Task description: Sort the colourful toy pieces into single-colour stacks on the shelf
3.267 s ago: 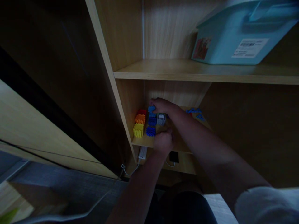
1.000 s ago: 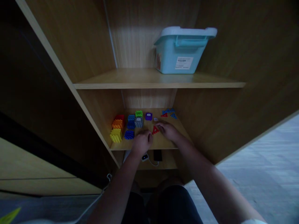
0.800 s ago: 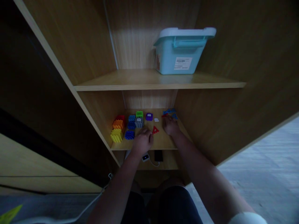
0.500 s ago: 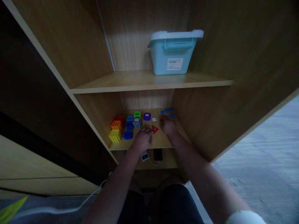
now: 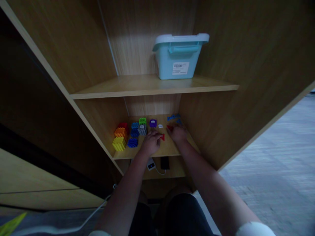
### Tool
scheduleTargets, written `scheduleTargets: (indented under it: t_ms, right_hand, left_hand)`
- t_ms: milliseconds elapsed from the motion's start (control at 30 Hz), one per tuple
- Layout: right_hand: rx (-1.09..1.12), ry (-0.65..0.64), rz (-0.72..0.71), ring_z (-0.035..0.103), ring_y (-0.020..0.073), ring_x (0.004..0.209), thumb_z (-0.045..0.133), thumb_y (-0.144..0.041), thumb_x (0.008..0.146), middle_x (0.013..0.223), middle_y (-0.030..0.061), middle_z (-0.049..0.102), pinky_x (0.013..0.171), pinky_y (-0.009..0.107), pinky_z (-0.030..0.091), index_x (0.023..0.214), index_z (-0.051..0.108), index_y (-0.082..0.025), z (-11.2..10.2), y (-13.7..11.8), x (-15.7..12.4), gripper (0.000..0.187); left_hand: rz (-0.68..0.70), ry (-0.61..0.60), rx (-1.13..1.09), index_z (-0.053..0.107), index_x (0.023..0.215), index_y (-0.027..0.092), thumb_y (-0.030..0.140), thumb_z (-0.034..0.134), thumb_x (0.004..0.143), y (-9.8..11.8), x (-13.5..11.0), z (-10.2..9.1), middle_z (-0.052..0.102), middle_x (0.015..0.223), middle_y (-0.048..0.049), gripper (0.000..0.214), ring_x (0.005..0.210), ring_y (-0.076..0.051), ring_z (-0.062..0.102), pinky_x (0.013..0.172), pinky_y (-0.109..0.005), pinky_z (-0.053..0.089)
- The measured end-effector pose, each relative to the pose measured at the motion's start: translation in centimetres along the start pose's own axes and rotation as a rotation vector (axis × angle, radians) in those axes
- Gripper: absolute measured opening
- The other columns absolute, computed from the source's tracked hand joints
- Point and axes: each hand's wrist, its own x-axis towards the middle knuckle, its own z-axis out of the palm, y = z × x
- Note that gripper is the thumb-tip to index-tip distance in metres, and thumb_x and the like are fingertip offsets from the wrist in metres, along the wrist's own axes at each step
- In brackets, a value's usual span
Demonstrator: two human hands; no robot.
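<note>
Over the lower cabinet shelf [image 5: 167, 149], my left hand [image 5: 151, 143] pinches a red triangular building piece [image 5: 162, 137] by its left side, and the piece looks tilted up. To the right, my right hand [image 5: 178, 133] has its fingers closed on a small red building piece [image 5: 169, 127], mostly hidden by the fingers. Blue flat pieces [image 5: 173, 117] lie just behind my right hand. A small white label [image 5: 160, 126] and a purple block stack [image 5: 153, 123] sit between and beyond the hands. A grey block stack [image 5: 142, 129] stands close behind my left hand.
Yellow [image 5: 119, 144], orange [image 5: 121, 132] and blue stacks [image 5: 133, 143] stand at the shelf's left. A light-blue lidded bin [image 5: 180, 57] rests on the upper shelf [image 5: 137, 87]. Below lie a white device [image 5: 151, 164] and a black power bank [image 5: 164, 163] with a cable.
My left hand has taken hold of the red triangular piece, which lay flat before and is now tipped. My right hand stays about where it was. The view has shifted slightly.
</note>
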Motion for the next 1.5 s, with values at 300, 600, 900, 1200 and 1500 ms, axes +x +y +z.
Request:
scheduleTargets:
  t_ms: [300,600,900,1200,1500]
  right_hand:
    - [0.057,-0.029,-0.098,0.074,0.0342,0.096,0.064,-0.043,0.101,0.103,0.0213,0.079,0.089,0.045,0.055,0.106,0.083,-0.014,-0.3,0.3,-0.4,0.035]
    - [0.102,-0.030,-0.152,0.072,0.0276,0.097,0.068,-0.043,0.100,0.106,0.0136,0.079,0.089,0.037,0.054,0.102,0.083,-0.020,-0.5,0.5,-0.7,0.027]
    - [0.104,-0.063,-0.127,0.071,0.0272,0.104,0.064,-0.037,0.101,0.109,0.0104,0.080,0.094,0.037,0.051,0.106,0.082,-0.022,-0.8,0.4,-0.9,0.024]
    - [0.405,-0.026,-0.425,0.069,0.0261,0.108,0.069,-0.025,0.100,0.109,0.0065,0.082,0.102,0.038,0.051,0.108,0.079,-0.024,-0.5,0.2,-0.7,0.013]
    - [0.422,-0.056,-0.540,0.069,0.0233,0.101,0.072,-0.027,0.100,0.103,0.0048,0.081,0.096,0.035,0.050,0.105,0.078,-0.024,0.5,-0.1,-0.6,0.009]
  left_hand:
    - [-0.129,0.051,0.057,0.073,0.128,0.016,0.009,0.059,0.096,-0.2,-0.1,0.2,0.076,0.125,-0.0139,0.036,0.123,-0.029,0.066,0.117,-0.046,0.050]
    - [-0.155,0.009,0.094,0.080,0.111,0.021,0.020,0.063,0.099,-0.1,0.1,-0.2,0.077,0.109,-0.0094,0.021,0.107,-0.026,0.069,0.108,-0.042,0.054]
    - [-0.196,0.037,0.118,0.077,0.118,0.019,0.020,0.062,0.098,0.1,0.0,0.0,0.076,0.119,-0.0115,0.024,0.112,-0.028,0.070,0.111,-0.043,0.054]
    - [-0.238,0.067,0.067,0.074,0.125,0.018,0.014,0.061,0.096,-0.4,0.1,0.5,0.078,0.126,-0.0122,0.032,0.117,-0.028,0.071,0.115,-0.042,0.053]
    - [-0.263,0.070,-0.009,0.075,0.119,0.017,0.011,0.059,0.097,-0.3,0.2,0.4,0.080,0.118,-0.0111,0.028,0.112,-0.025,0.073,0.111,-0.038,0.055]
